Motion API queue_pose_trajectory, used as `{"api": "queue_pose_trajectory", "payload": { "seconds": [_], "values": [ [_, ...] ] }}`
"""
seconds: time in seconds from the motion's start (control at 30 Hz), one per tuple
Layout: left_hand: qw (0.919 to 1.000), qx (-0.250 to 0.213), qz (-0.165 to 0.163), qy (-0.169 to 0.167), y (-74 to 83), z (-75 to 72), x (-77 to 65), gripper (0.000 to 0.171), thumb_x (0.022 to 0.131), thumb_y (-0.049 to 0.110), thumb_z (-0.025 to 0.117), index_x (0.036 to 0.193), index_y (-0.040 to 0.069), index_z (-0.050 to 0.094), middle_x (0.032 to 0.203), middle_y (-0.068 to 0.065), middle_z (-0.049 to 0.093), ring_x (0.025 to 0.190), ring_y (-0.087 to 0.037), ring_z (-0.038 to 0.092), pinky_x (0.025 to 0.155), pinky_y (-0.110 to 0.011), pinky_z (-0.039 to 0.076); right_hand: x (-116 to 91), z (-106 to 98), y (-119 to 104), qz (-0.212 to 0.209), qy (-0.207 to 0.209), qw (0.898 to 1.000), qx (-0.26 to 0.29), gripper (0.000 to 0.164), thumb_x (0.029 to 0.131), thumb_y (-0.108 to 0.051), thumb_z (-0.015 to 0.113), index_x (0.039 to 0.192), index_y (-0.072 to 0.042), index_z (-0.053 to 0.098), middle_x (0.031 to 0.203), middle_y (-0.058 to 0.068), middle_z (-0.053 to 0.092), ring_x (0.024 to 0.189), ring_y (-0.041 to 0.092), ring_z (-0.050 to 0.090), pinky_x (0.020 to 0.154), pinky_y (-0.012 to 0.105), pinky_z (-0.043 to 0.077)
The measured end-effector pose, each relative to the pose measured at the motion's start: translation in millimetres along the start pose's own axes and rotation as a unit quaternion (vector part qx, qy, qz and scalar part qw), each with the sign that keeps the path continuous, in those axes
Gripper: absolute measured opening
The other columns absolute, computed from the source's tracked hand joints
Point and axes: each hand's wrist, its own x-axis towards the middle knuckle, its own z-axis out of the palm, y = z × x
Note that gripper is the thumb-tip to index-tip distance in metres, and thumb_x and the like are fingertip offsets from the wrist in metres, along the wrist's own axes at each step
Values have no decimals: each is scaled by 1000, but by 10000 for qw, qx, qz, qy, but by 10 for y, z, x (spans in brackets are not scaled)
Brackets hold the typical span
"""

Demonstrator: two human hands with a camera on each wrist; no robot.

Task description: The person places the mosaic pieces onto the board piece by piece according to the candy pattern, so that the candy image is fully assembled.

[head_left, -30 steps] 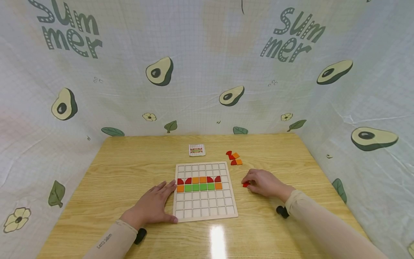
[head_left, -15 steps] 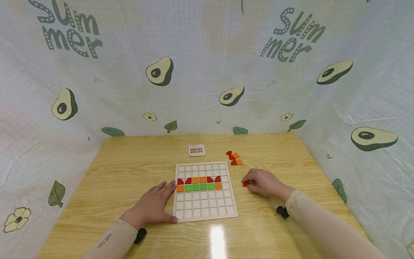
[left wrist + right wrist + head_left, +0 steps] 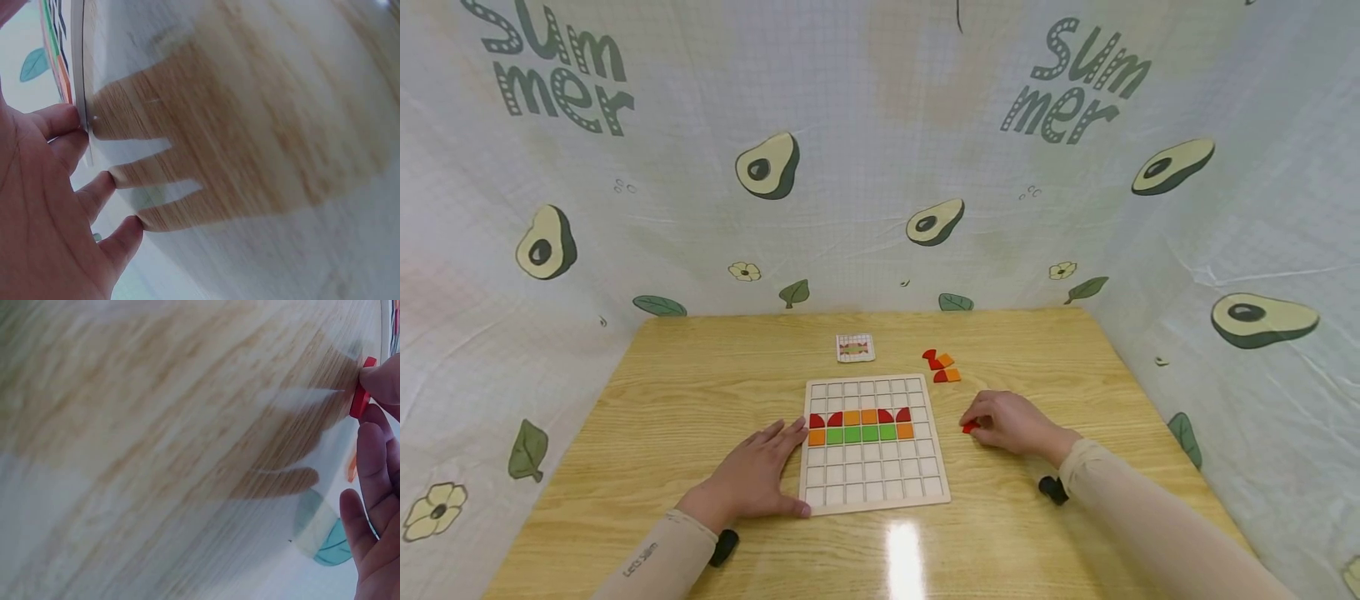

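A square wooden grid board (image 3: 880, 475) lies on the table, with a row of red quarter-round and orange tiles above a row of green tiles (image 3: 861, 433) ended by orange squares. My left hand (image 3: 752, 471) rests at the board's left edge, fingers spread and relaxed, thumb at the lower left corner. In the left wrist view the fingertips (image 3: 62, 119) touch that edge. To the right of the board my right hand (image 3: 1011, 422) pinches a red tile (image 3: 362, 387) between thumb and fingers, close over the table; much of the tile is hidden by the fingers.
Behind the board lies a small pattern card (image 3: 855, 348). Loose red and orange tiles (image 3: 946, 376) lie past the board's upper right corner. A printed cloth (image 3: 850, 250) hangs along the back and sides of the wooden table (image 3: 700, 358).
The head view has shifted very slightly. Both hands, the board and the tiles stay where they were, with the red tile still pinched in my right hand.
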Motion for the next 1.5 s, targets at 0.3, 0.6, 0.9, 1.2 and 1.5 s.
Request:
{"api": "queue_pose_trajectory", "payload": {
  "seconds": [0.3, 0.6, 0.9, 1.2, 1.5],
  "values": [
    [9998, 10, 81, 156, -27, 31, -3, 117, 66, 81, 69, 153, 8, 41, 161, -3, 31, 145, -37, 28, 110, -60, 29, 23, -10, -15, -14, 106, 9999, 42, 17, 87, -19, 77, 103, -20, 78, 99, -11, 66, 78, 6, 54, 70, 29, 49],
    [9999, 69, -18, 79, -8, 22, 6, 117, 66, 81, 69, 154, 10, 39, 162, -1, 29, 146, -34, 26, 112, -58, 27, 83, -19, -63, -85, 73, 9998, 153, 18, 87, -17, 77, 104, -19, 78, 100, -9, 67, 77, 9, 55, 70, 29, 48],
    [9999, 71, 20, 119, -31, 48, 13, 118, 65, 82, 69, 154, 11, 39, 162, 0, 29, 146, -34, 26, 112, -57, 28, 147, -2, -96, -47, 78, 9997, 214, 17, 87, -16, 77, 104, -18, 78, 99, -11, 67, 77, 8, 54, 70, 28, 48],
    [9999, 92, 6, 121, -24, 44, 5, 118, 66, 83, 68, 155, 11, 39, 162, 1, 28, 146, -33, 25, 112, -57, 27, 187, 6, -132, -25, 64, 9996, 271, 17, 87, -18, 77, 104, -18, 78, 101, -12, 67, 79, 9, 56, 72, 28, 49],
    [10000, 61, 29, 69, -10, 21, -10, 117, 67, 82, 68, 153, 8, 40, 161, -3, 30, 146, -35, 26, 112, -58, 27, 232, 53, -215, -215, 119, 9988, 432, 17, 86, -16, 78, 104, -17, 79, 98, -10, 67, 77, 9, 54, 68, 25, 48]
  ]
}}
